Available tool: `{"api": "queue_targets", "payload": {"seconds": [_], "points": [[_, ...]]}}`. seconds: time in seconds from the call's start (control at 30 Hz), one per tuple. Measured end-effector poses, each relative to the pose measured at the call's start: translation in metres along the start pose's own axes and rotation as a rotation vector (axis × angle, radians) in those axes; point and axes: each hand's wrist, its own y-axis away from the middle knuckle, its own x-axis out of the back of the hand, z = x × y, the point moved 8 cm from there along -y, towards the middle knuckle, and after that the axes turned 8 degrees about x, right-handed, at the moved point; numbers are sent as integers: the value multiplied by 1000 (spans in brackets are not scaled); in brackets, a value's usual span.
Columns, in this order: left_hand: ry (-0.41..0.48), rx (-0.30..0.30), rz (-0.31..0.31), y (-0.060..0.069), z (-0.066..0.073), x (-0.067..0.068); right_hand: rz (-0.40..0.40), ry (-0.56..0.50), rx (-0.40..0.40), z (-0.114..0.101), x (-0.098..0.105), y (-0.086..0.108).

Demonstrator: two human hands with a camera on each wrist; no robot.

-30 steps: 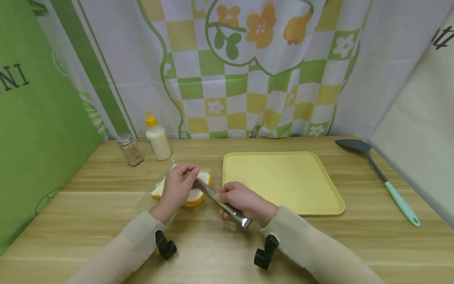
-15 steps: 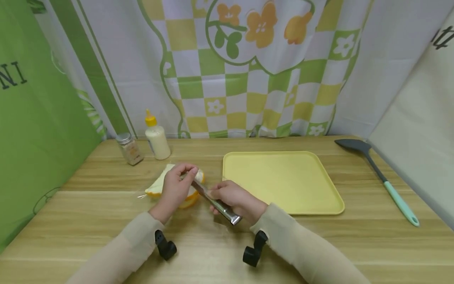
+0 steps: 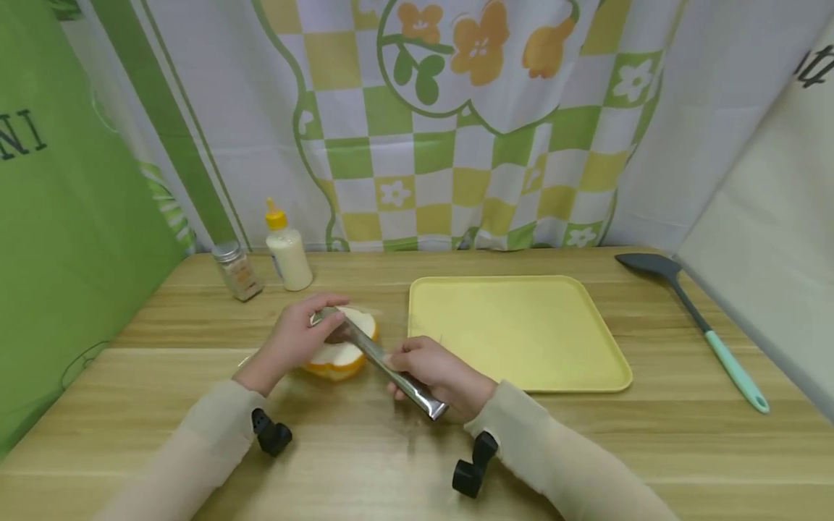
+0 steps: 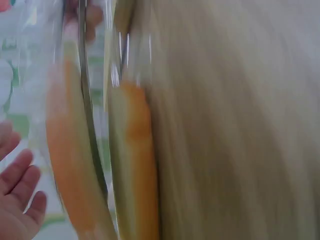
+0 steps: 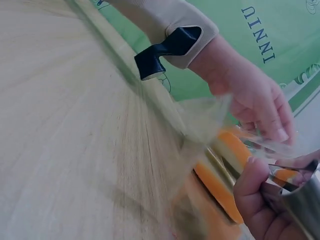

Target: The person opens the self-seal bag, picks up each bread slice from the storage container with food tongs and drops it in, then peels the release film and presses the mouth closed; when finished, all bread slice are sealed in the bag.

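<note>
In the head view my right hand grips metal tongs, which slant up and left over sliced bread. The bread has orange-brown crust and white crumb. Clear plastic film surrounds or hangs from the bread in the wrist views. My left hand is beside the bread, its fingers extended around the far end of the tongs. The left wrist view shows two crust-edged slices with dark tong arms along or between them; blur hides exact contact.
A yellow tray lies to the right of the bread. Behind my left hand stand a yellow-capped squeeze bottle and a spice jar. A black spatula with a mint handle lies at the far right. A patterned curtain hangs behind.
My left hand has shifted left and its fingers have straightened. More of the bread's white face shows now. My right hand, still gripping the tongs, moved slightly left, then stayed nearly in place.
</note>
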Motion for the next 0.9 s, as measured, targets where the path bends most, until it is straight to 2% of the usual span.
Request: {"api": "queue_targets", "payload": {"seconds": [0.07,0.17,0.33,0.53,0.63,0.7,0.9], "points": [[-52,-15,-69,-2,-8,5,-2,-18,2,1,2,1],[-59,-28,-138,-1,-22,12,-12,-24,18,2,4,4],[-38,-10,-167,2,-33,13,-15,-37,36,3,3,5],[-87,17,-193,-3,-30,2,-5,-18,52,3,-1,5],[-154,-3,-190,-7,-27,0,-9,-16,60,2,-3,5],[-161,-3,-184,-10,-27,0,-15,-17,59,2,-4,5],[-67,12,-87,-17,-25,6,-26,-39,40,4,-8,9]]}}
